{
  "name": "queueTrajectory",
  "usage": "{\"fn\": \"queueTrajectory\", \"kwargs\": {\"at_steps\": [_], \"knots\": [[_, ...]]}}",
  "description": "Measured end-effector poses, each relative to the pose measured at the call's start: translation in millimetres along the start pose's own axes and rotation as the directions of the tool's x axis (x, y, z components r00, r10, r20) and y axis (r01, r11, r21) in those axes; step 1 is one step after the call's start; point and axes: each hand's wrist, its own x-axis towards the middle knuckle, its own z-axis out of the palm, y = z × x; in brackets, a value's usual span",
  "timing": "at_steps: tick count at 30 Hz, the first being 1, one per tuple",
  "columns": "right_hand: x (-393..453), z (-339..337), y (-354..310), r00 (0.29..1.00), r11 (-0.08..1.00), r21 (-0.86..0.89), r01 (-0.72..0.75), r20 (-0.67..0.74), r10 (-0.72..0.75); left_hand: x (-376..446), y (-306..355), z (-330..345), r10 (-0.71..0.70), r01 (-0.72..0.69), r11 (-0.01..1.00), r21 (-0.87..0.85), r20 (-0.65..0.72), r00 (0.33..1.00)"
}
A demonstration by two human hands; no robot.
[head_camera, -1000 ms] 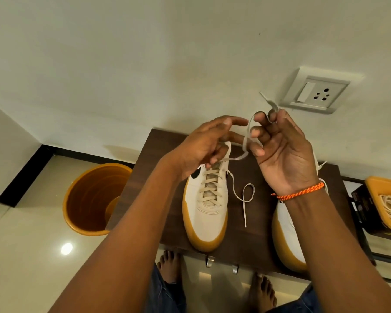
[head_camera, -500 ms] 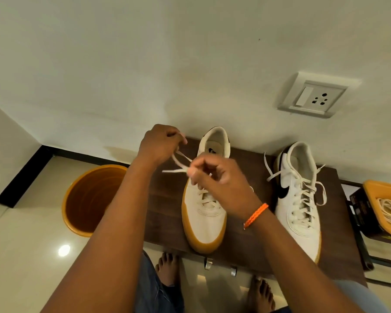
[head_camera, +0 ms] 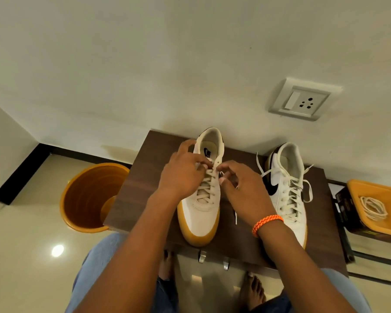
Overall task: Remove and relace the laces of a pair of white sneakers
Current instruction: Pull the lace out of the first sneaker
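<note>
Two white sneakers with tan soles stand on a dark wooden table point(head_camera: 131, 199). The left sneaker point(head_camera: 201, 213) is laced up to its top eyelets. My left hand point(head_camera: 183, 172) pinches its lace point(head_camera: 207, 188) at the top of the tongue. My right hand point(head_camera: 242, 188), with an orange band on the wrist, holds the other lace end beside the top eyelets; a loose end hangs down to the table below it. The right sneaker point(head_camera: 287, 193) has a black swoosh and is laced, with its ends lying loose.
An orange bucket point(head_camera: 88, 197) stands on the floor left of the table. An orange tray point(head_camera: 377, 206) with a coiled white lace sits on a dark box at the right. A wall socket point(head_camera: 300, 102) is above. My bare feet are under the table's front edge.
Both hands came down from holding the lace raised near the wall to the top eyelets of the left sneaker. The right sneaker came into full view.
</note>
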Motion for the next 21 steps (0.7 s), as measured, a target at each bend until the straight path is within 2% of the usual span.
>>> {"fn": "queueTrajectory", "kwargs": {"at_steps": [6,10,14,17,19,21], "knots": [[2.8,7.8,7.2,1.000,0.999,0.043,-0.006,-0.019,0.006,7.5,12.8,0.8,-0.054,0.049,0.998,0.041,0.131,0.990],[13.4,17.5,8.3,0.996,0.996,0.083,0.017,0.083,-0.024,17.5,9.4,1.1,-0.063,0.058,0.998,0.038,0.156,0.986],[16.3,16.8,10.9,0.997,0.998,0.058,0.025,0.069,-0.029,24.7,11.5,0.3,-0.034,0.024,0.997,0.070,0.144,0.989],[16.6,14.3,11.5,0.998,1.000,0.008,0.030,0.050,-0.030,29.8,7.6,-7.6,-0.012,0.021,0.995,-0.095,0.098,0.995],[16.3,14.1,11.2,0.998,1.000,-0.002,0.029,0.048,-0.029,32.6,1.7,-14.9,-0.060,0.088,0.954,-0.287,0.104,0.993],[15.2,15.2,10.5,0.998,0.999,0.010,0.032,0.052,-0.032,32.7,-2.6,-19.2,-0.104,0.141,0.917,-0.374,0.119,0.987]]}}
